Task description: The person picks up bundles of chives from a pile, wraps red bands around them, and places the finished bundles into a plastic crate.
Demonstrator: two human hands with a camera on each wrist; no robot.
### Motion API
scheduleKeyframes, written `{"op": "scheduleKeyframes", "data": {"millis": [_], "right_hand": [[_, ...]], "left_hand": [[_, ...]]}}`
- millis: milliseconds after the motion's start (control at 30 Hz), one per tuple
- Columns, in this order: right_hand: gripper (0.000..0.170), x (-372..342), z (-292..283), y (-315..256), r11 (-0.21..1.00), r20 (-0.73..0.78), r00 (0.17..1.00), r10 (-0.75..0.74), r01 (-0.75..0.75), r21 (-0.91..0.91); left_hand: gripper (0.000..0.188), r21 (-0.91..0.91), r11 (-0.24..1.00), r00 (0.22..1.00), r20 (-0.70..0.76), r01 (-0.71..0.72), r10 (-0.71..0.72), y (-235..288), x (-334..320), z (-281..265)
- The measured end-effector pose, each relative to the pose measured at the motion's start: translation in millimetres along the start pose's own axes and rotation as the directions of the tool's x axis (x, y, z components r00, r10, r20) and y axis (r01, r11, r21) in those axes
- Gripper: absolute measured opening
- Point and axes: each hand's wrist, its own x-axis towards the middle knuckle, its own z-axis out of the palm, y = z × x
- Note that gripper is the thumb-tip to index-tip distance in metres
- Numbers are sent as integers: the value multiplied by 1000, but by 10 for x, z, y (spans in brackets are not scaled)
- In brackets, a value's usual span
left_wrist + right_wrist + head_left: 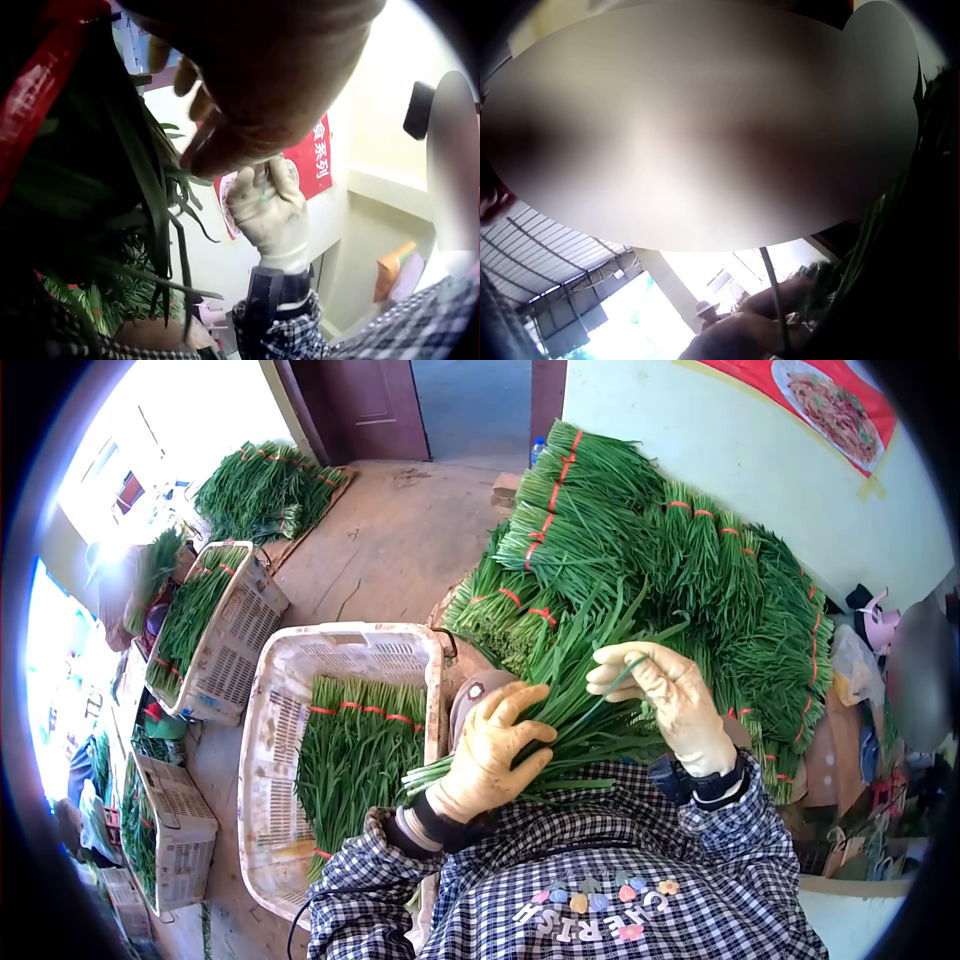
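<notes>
My gloved left hand (490,750) grips a loose bunch of garlic chives (572,685) in front of my chest. Its pale stem ends stick out to the left under the wrist, and its long leaves fan up and to the right. At the right of the bunch, my gloved right hand (665,700) is raised and pinches one thin green chive leaf (609,696) between thumb and fingers. In the left wrist view the right hand (270,214) shows beyond the dark left hand (277,75). A blurred patch covers most of the right wrist view.
A white plastic crate (262,760) with red-banded chive bundles (360,760) stands at my left. Ahead and right, a large pile of banded chives (620,530) leans by the wall. More filled crates (235,635) and another chive heap (265,490) lie farther left, near the doorway.
</notes>
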Motion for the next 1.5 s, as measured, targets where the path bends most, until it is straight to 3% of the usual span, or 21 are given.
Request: {"op": "scheduleKeyframes", "data": {"millis": [67,200,267,400,467,533,600,667,733,833,933,967,1033,1333,1400,1467,1500], "right_hand": [[44,2,51,68,997,31,999,12,-14,77],[44,-12,209,69,983,141,990,-22,-4,182],[45,-7,304,172,986,103,990,-98,82,148],[43,-108,327,521,980,119,993,16,-39,195],[35,-153,314,659,994,169,986,-10,-8,107],[35,-229,307,656,984,239,966,103,-64,-165],[29,-211,375,834,841,249,915,-318,393,-371],[23,-190,385,829,728,261,877,-403,480,-489],[18,-185,439,865,702,219,865,-451,495,-512],[17,-234,561,825,454,378,710,-594,684,-571],[20,-302,659,770,346,506,709,-492,692,-633],[20,-303,667,790,347,502,711,-493,689,-636],[21,-304,673,846,230,517,647,-561,721,-654],[20,-361,710,908,247,451,641,-622,706,-664],[21,-524,928,889,299,509,553,-659,814,-498],[22,-543,951,785,247,571,526,-630,833,-495],[20,-466,833,787,353,498,587,-639,798,-488]], "left_hand": [[27,-18,997,995,71,77,-76,13,-75,39],[26,113,993,992,120,12,-26,-8,-124,42],[27,28,999,995,91,44,-47,-80,-121,66],[27,-80,995,998,48,53,-49,-153,-131,58],[28,-90,994,997,49,69,-65,-154,-144,51],[26,-61,996,997,26,68,-66,-144,-132,51],[26,-69,996,998,23,63,-61,-157,-130,67],[26,-78,996,998,19,53,-51,-177,-135,90],[27,-94,993,998,6,66,-66,-202,-150,112],[30,-86,994,997,19,70,-68,-199,-147,119],[34,-89,993,996,44,76,-73,-156,-142,113],[35,-72,994,996,36,82,-80,-155,-152,123],[34,-69,991,993,29,113,-111,-146,-151,140],[26,-137,971,980,-9,198,-201,-221,-175,246],[24,-180,943,955,-42,281,-292,-279,-147,233],[29,-39,979,980,-19,199,-200,-233,-61,158],[32,-3,988,988,5,156,-156,-221,-53,149]]}}
